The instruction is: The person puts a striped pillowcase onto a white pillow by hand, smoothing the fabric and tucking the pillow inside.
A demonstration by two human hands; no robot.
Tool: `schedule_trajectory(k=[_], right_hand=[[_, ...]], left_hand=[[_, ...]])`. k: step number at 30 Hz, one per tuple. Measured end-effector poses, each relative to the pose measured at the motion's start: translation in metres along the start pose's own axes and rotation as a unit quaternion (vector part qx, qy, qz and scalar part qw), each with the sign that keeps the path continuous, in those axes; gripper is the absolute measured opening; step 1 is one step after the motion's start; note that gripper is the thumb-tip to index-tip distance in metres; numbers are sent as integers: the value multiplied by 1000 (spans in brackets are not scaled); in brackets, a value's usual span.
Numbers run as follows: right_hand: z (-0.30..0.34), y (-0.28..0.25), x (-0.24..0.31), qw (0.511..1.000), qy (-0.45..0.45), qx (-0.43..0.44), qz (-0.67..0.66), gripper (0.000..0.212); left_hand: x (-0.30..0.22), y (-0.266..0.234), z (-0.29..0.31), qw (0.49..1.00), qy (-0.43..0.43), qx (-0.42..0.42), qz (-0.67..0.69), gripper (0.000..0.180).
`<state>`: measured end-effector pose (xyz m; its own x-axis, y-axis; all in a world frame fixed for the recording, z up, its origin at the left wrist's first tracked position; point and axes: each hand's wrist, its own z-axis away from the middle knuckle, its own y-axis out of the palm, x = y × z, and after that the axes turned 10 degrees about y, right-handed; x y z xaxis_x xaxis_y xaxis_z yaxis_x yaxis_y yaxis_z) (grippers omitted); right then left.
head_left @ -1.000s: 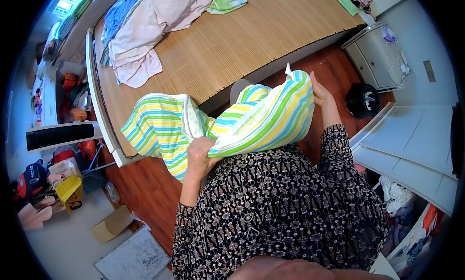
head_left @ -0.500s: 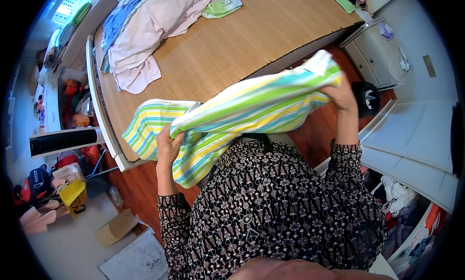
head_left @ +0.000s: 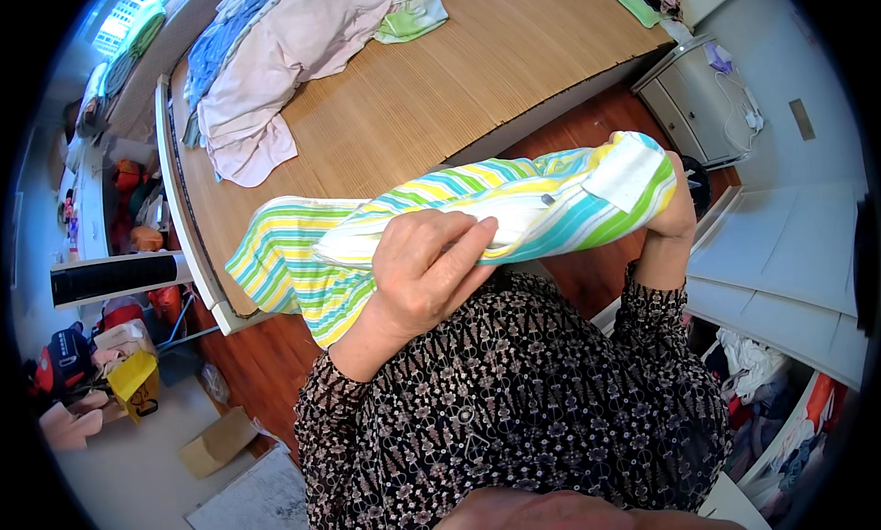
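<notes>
A striped cloth [head_left: 541,232] in green, yellow, turquoise and white is stretched sideways in front of my body, just past the edge of the bed. Its pale inner side shows along the middle, with a small grey mark, and a white patch sits near its right end. My left hand [head_left: 427,273] lies over the front of the cloth with its fingers closed on a fold. At the right end, my right hand [head_left: 674,204] grips the cloth from behind; most of its fingers are hidden. The cloth's left part hangs loose over the bed corner.
Pink bedding [head_left: 266,80] and blue bedding [head_left: 220,48] lie crumpled on the bed's wooden top [head_left: 385,117]. A white cabinet [head_left: 684,108] stands at the far right. Clothes fill an opened drawer [head_left: 771,401]. Bags and a cardboard box [head_left: 217,443] are at left.
My left hand has shifted right along the cloth and now lies across its front. The right end has turned, showing the white patch and the pale inner side.
</notes>
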<state>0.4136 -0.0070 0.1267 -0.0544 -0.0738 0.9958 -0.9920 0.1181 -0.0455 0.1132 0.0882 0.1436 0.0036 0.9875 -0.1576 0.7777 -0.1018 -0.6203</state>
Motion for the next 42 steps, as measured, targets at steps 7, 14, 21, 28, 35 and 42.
schedule_trajectory(k=[7,14,21,28,35,42], right_hand=[[5,21,10,997,-28,-37,60,55],[-7,40,17,992,-87,-19,89,54],[-32,46,38,991,-114,-1,63,62],[-74,81,38,974,-139,-100,151,62],[-46,129,32,917,-252,-223,215,29],[-51,156,9,908,-88,-104,397,19]], left_hand=[[1,-11,0,972,-110,38,206,29],[13,-17,-7,954,-138,173,203,40],[56,-2,-22,925,-173,274,198,25],[41,26,-7,894,-195,81,396,45],[57,57,1,721,-381,-187,548,41],[54,65,-7,697,-428,-220,531,39]])
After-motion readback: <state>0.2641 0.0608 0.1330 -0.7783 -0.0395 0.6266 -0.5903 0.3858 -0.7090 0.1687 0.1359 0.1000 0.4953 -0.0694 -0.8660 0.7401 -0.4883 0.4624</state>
